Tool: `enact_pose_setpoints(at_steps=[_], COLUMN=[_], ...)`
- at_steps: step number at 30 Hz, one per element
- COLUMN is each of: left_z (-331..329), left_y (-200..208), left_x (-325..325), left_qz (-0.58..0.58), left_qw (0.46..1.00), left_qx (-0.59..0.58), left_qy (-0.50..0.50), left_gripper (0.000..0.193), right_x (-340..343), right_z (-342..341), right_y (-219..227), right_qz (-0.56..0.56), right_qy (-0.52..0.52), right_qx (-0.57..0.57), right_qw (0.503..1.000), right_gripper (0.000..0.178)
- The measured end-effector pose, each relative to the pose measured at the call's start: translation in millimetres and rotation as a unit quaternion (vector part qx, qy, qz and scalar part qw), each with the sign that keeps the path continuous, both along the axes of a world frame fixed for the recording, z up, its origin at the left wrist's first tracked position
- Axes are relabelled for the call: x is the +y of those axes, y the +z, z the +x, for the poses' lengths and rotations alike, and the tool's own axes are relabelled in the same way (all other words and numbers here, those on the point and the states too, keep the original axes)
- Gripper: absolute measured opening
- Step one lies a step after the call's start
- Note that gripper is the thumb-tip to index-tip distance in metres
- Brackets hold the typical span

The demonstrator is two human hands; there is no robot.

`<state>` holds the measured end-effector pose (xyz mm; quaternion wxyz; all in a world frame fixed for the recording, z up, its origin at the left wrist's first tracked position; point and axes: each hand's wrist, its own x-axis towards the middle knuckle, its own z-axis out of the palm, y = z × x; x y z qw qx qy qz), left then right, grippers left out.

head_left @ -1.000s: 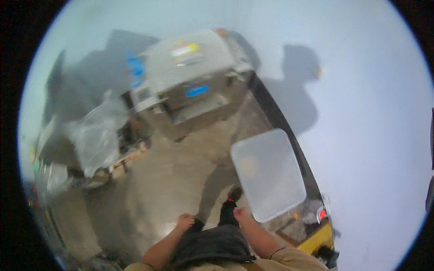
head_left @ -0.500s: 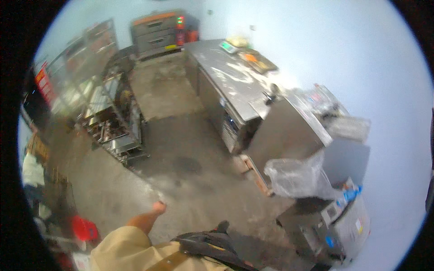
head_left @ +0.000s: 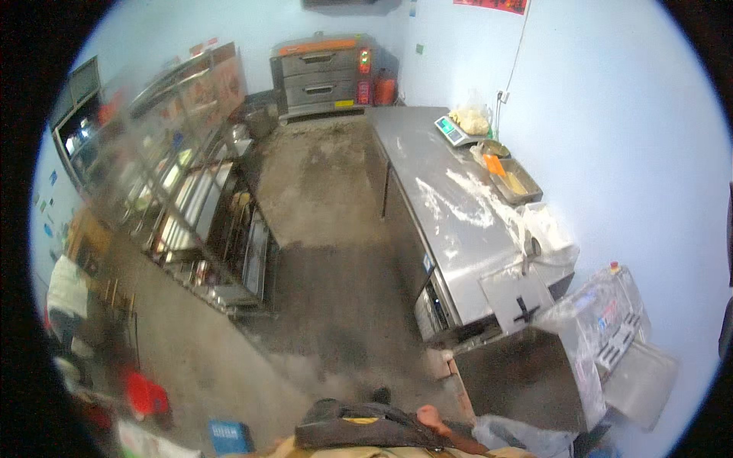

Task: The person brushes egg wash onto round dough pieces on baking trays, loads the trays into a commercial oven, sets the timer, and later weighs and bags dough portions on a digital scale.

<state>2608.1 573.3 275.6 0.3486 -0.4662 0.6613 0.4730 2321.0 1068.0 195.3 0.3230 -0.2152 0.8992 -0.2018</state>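
My right hand (head_left: 431, 417) shows at the lower edge, its forearm coming in from the right. The hand is small and blurred, so its fingers cannot be made out and no held object is visible. It is beside a dark apron or bag (head_left: 359, 427) at my waist. Nearest on the right are a clear plastic sheet (head_left: 519, 435) and a metal-sided machine (head_left: 519, 374). My left hand is out of view.
A steel worktable (head_left: 412, 153) dusted with flour runs along the right, bearing a scale (head_left: 456, 131), a bag of dough (head_left: 471, 120) and a metal tray (head_left: 518, 183). A deck oven (head_left: 317, 76) stands at the back. A metal rack (head_left: 202, 206) is on the left, near a red basin (head_left: 146, 395).
The view has swung, with the oven and table now further right and larger. My left hand has left the picture, and my right hand has come into it.
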Motion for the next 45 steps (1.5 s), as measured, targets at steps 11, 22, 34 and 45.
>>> enact_pose_setpoints(at_steps=[11, 22, 34, 45], left_z=[-353.9, -862.5, -1106.7, -1273.2], left_y=[-19.6, 18.7, 12.9, 48.3], left_x=[-104.5, -344.6, -346.1, -352.7], left_qz=[0.051, 0.012, 0.097, 0.035], left_qw=[0.996, 0.978, 0.963, 0.973], left_qx=[0.061, 0.198, 0.25, 0.07], left_qy=[0.028, 0.064, -0.034, -0.216], left_gripper=[0.02, 0.019, 0.018, 0.025], right_x=[-192.3, -240.0, -165.4, 62.0], right_z=[-367.2, -529.1, -758.9, -806.5], right_y=[125.5, 156.9, 122.3, 189.6], right_qz=[-0.237, -0.132, 0.142, 0.322], right_qy=[-0.34, -0.548, -0.721, -0.721], right_qx=[-0.045, 0.03, 0.28, 0.361], right_qw=[0.909, 0.825, 0.618, 0.496], right_gripper=[0.017, 0.027, 0.063, 0.048])
